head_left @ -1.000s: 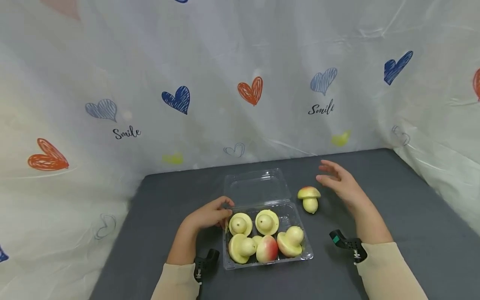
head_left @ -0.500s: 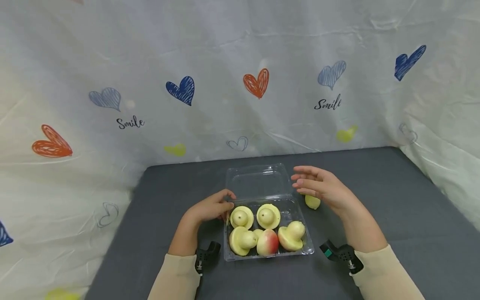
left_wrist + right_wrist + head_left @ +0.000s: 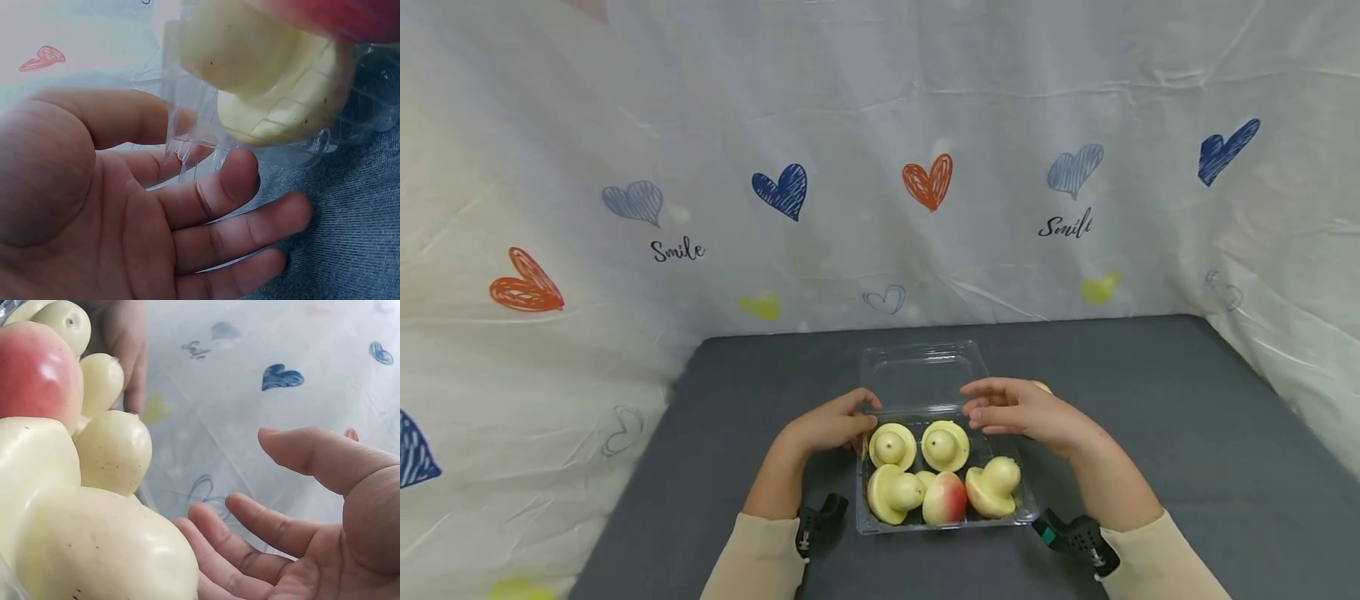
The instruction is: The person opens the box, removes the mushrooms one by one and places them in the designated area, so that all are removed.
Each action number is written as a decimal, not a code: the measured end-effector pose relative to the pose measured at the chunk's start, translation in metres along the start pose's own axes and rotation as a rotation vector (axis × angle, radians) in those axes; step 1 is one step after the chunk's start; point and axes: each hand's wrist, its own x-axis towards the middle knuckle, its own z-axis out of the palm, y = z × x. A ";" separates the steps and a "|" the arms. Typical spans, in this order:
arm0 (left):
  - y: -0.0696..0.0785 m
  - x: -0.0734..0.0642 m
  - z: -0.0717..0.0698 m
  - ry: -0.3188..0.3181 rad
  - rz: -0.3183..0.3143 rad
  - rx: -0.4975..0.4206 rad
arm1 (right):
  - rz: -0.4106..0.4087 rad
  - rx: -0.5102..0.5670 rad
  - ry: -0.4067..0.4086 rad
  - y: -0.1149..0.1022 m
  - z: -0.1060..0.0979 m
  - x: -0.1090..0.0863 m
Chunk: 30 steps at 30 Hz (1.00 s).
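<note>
A clear plastic box (image 3: 868, 527) lies on the table with its lid (image 3: 925, 367) folded back. In it sit several pale yellow, mushroom-shaped pieces (image 3: 946, 447), one with a red-flushed cap (image 3: 945, 498). My left hand (image 3: 830, 427) pinches the box's left edge near the hinge between thumb and forefinger; in the left wrist view the other fingers (image 3: 244, 231) lie free below. Over the box's back right part hovers my right hand (image 3: 1026, 414), fingers loosely bent and holding nothing. Behind it, a mushroom-shaped piece outside the box (image 3: 1042, 387) is mostly hidden.
The dark grey table (image 3: 775, 367) runs back to a white plastic curtain (image 3: 850, 108) printed with hearts and words. Black camera mounts (image 3: 1078, 537) sit on both wrists, the right one close to the box's front right corner.
My right hand has moved left and toward me, from beside the mushroom-shaped piece outside the box to over the box, now covering most of that piece. The left hand keeps its hold.
</note>
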 end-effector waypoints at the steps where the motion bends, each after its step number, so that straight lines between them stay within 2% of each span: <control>1: 0.001 0.001 0.000 0.001 0.003 0.002 | 0.002 -0.013 -0.003 0.000 0.001 0.000; 11: 0.000 0.001 0.001 0.013 0.008 0.005 | 0.028 -0.153 -0.014 0.004 0.009 0.002; 21: 0.000 0.000 0.001 0.019 0.014 0.017 | -0.023 -0.347 -0.023 0.001 0.027 0.003; 30: 0.002 -0.001 0.001 0.018 0.022 0.035 | -0.032 -0.520 0.037 0.003 0.040 0.006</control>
